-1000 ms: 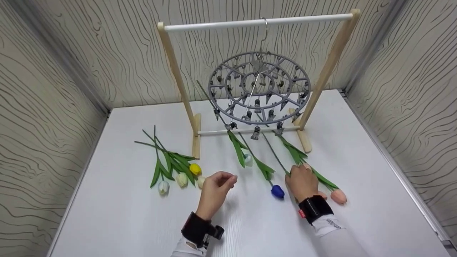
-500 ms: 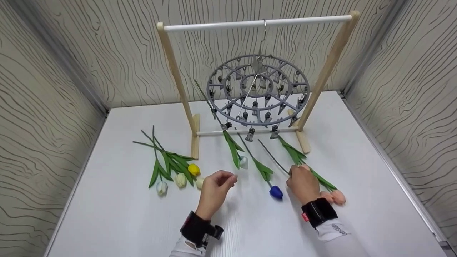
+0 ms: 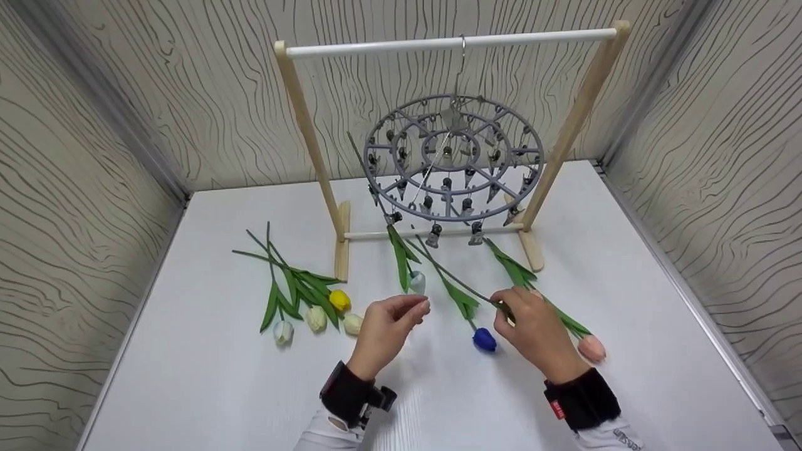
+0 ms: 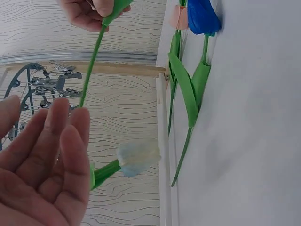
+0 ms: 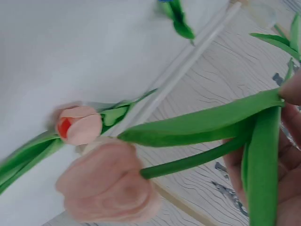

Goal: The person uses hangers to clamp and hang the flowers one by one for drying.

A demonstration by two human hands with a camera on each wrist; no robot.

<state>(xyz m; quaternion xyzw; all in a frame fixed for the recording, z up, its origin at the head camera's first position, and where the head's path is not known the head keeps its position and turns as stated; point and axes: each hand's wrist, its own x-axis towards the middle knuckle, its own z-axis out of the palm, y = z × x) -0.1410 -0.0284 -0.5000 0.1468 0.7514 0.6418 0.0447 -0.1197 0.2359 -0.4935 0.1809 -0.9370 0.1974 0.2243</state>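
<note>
My right hand (image 3: 532, 329) pinches a pink tulip by its stem just above the leaves; its bloom (image 5: 108, 183) shows large in the right wrist view. The thin stem end (image 3: 460, 282) points up and left toward the round clip hanger (image 3: 454, 218). Held up at the left, my left hand (image 3: 388, 332) has loosely bent fingers and nothing in them. Just beyond its fingertips a pale blue-white tulip (image 3: 417, 283) hangs bloom down from a clip (image 3: 393, 217) on the hanger's front left. A blue tulip (image 3: 484, 340) lies on the table between my hands.
A wooden rack with a white top rail (image 3: 376, 47) carries the hanger, which has several grey clips. Left of it lie a yellow tulip (image 3: 339, 300), cream tulips (image 3: 316, 318) and a pale blue-white one (image 3: 283, 332). Another pink tulip (image 3: 592, 348) lies right.
My right hand has lifted the pink tulip from beside the other pink ones, its stem swinging left. My left hand has shifted slightly right. The hanger has turned a little.
</note>
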